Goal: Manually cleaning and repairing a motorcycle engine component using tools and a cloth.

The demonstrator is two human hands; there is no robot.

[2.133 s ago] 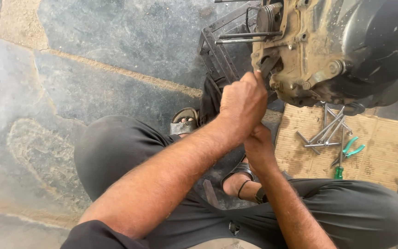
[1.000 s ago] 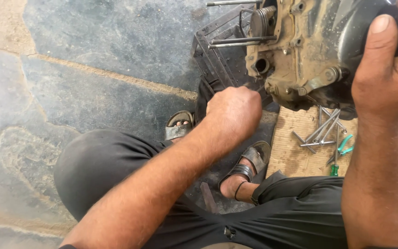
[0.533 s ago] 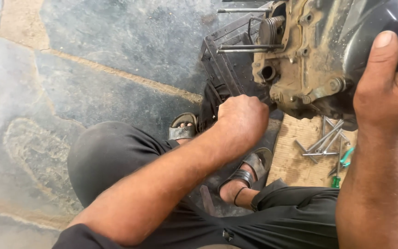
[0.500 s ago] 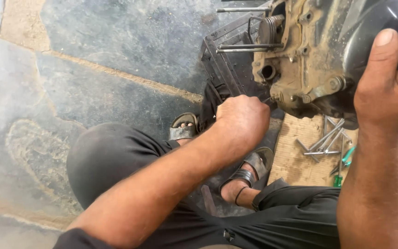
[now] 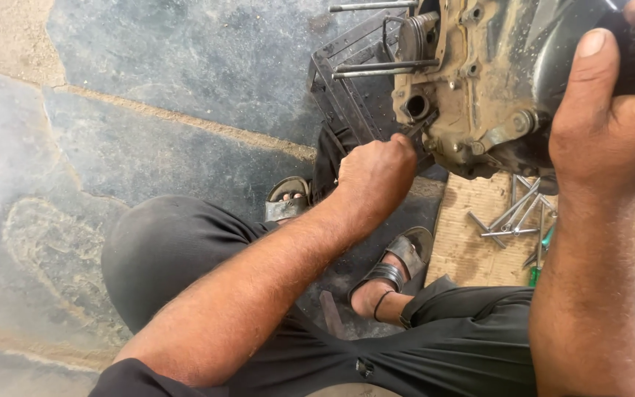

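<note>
A: Our left hand [image 5: 375, 176] is closed in a fist around a thin dark tool [image 5: 419, 125]; its tip meets the lower left side of the engine case [image 5: 479, 88], just under the round hole there

B: And our right hand [image 5: 611, 117] lies over the dark cover at the right of the case, thumb up and fingers wrapped over the edge. It steadies the case; how tightly it clamps, we cannot tell

A: To do this well, we judge the tool should stay straight on its seat, and the right hand should press against the turning, so the case does not rock

B: The case sits on a dark metal crate [image 5: 350, 95] on the stone floor [image 5: 148, 110]. Near its right edge lies a wooden board [image 5: 464, 250] with long bolts [image 5: 512, 217] and a green-handled tool [image 5: 542, 254]. We crouch in sandals; no walls are visible
</note>
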